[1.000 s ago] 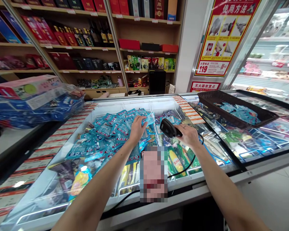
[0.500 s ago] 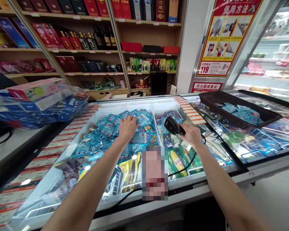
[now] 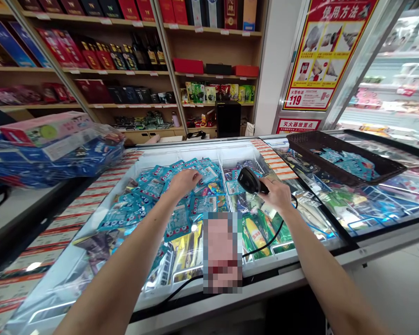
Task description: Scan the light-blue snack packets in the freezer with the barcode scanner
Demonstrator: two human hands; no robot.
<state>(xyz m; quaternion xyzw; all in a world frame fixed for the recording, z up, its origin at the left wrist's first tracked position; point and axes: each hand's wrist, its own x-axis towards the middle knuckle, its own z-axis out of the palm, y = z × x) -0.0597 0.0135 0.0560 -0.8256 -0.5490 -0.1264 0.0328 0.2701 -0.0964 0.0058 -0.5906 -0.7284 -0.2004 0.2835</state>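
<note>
Head view: one scanner [image 3: 250,180], one basket [image 3: 365,152]

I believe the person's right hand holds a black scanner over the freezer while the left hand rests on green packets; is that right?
Not quite: in the head view the left hand rests on blue packets, not green ones. The right hand does hold the black scanner over the freezer.

I stretch both forearms forward over the edge below: my left hand [image 3: 185,180] lies palm down, fingers apparently half-curled, while my right hand [image 3: 277,194] clenches in a firm grip.
</note>
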